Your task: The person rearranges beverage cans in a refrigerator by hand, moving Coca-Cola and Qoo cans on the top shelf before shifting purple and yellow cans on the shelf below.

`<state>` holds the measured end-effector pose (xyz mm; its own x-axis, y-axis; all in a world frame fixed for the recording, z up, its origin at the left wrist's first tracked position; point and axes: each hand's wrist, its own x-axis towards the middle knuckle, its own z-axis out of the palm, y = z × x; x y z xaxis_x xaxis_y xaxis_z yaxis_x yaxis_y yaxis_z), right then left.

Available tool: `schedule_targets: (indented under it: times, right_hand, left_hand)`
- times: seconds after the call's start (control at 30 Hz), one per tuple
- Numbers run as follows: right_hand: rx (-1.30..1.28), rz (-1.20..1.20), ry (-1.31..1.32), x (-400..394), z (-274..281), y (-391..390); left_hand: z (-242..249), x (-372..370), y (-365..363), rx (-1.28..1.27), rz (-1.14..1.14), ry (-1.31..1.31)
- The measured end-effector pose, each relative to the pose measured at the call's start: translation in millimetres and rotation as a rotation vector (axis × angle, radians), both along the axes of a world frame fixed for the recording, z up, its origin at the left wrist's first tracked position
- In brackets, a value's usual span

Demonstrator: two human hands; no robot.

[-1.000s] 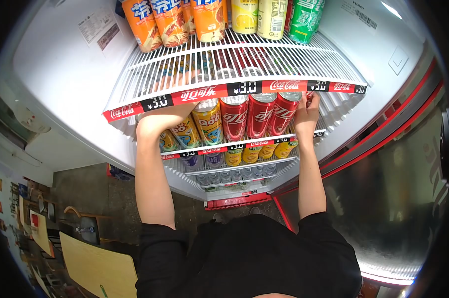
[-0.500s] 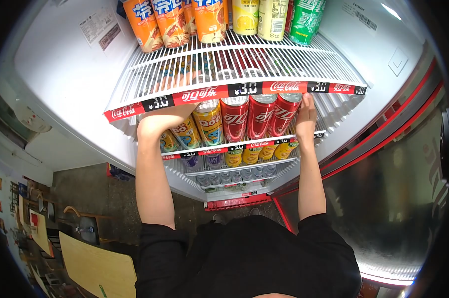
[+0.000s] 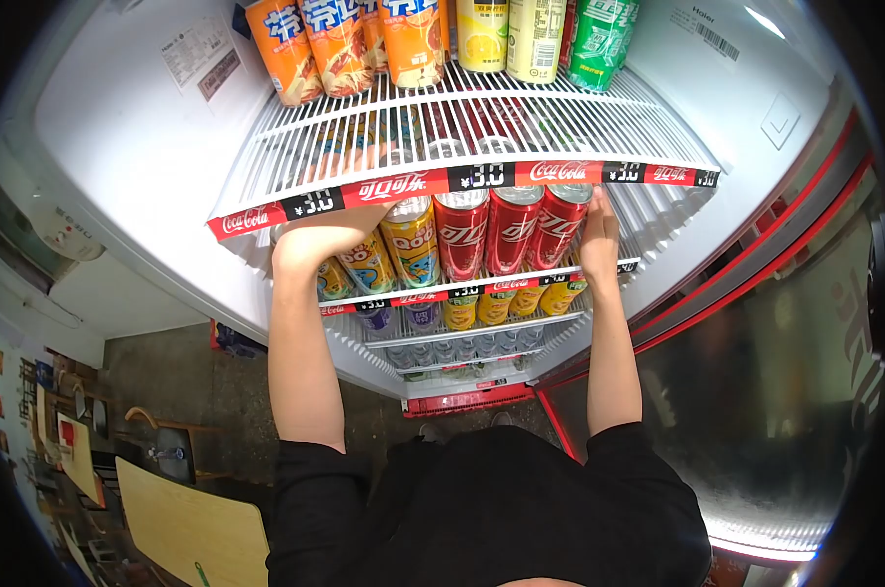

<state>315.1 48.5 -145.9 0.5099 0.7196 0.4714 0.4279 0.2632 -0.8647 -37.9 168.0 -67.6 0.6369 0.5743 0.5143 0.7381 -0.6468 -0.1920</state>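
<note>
Two bare hands reach into a fridge (image 3: pixel 134 137). The right hand (image 3: pixel 599 240) is up beside the last of three red cans (image 3: pixel 512 235). Its fingers look straight and close together, maybe because a flat hand fits well along the can's side. I can't tell if it touches the can. The left hand (image 3: pixel 337 230) bends in under the wire shelf (image 3: pixel 482 122), over by the yellow cans (image 3: pixel 411 245). The wires and the price strip (image 3: pixel 394 184) hide its fingers, so I can't tell if they pinch anything. The red and yellow cans stand side by side on the next shelf down, most likely so people can see their fronts. Orange cans (image 3: pixel 415 49) and a green can (image 3: pixel 597 49) stand up top. The shiny door (image 3: pixel 746 391) is wide open, which makes room for both arms.
</note>
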Motion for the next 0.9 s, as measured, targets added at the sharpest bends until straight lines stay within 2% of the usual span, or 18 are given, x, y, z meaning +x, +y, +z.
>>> schedule_targets:
  times: [0.1, 0.43, 0.67, 0.83, 0.9]
  right_hand:
    - [0.016, 0.02, -0.021, 0, 1, -1]
    - [0.036, 0.017, -0.08, 3, -10, 5]
    - [-0.225, 0.094, -0.028, -9, 20, -19]
    - [-0.226, 0.186, 0.039, 8, -4, -7]
    - [-0.213, 0.207, 0.053, 0, 6, -12]
  left_hand:
    - [5, 2, -1, -0.03, 0.035, 0.044]
    - [7, 4, -4, -0.103, -0.017, -0.063]
    - [-2, 2, 1, -0.024, -0.033, -0.042]
    - [6, 3, -2, -0.056, -0.022, -0.015]
    - [12, 5, -8, -0.117, -0.022, -0.044]
